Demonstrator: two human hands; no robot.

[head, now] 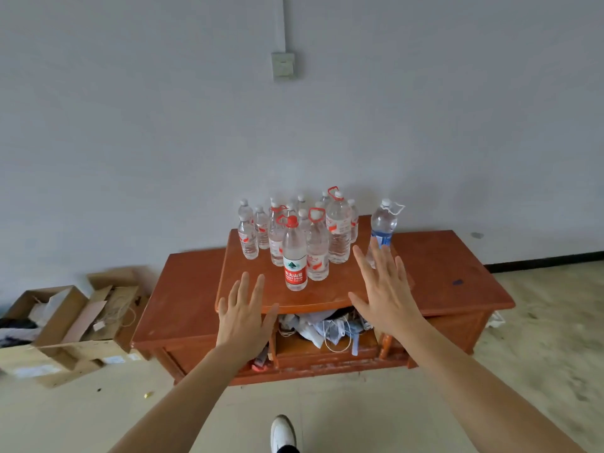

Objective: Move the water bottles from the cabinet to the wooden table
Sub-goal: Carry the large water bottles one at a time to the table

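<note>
Several clear water bottles stand in a cluster on the raised middle top of a reddish wooden cabinet (451,276). At the front stands a bottle with a red cap and red label (294,256). A blue-labelled bottle (383,228) stands apart at the right. My left hand (245,317) is stretched out, fingers straight and spread, in front of and left of the red-labelled bottle, holding nothing. My right hand (382,292) is also spread flat, its fingertips overlapping the lower part of the blue-labelled bottle in view; whether it touches is unclear.
The cabinet's open middle shelf holds crumpled papers and cords (327,326). Open cardboard boxes (75,322) with clutter sit on the floor at the left. A white wall with a socket (283,66) stands behind. My white shoe (283,431) shows at the bottom.
</note>
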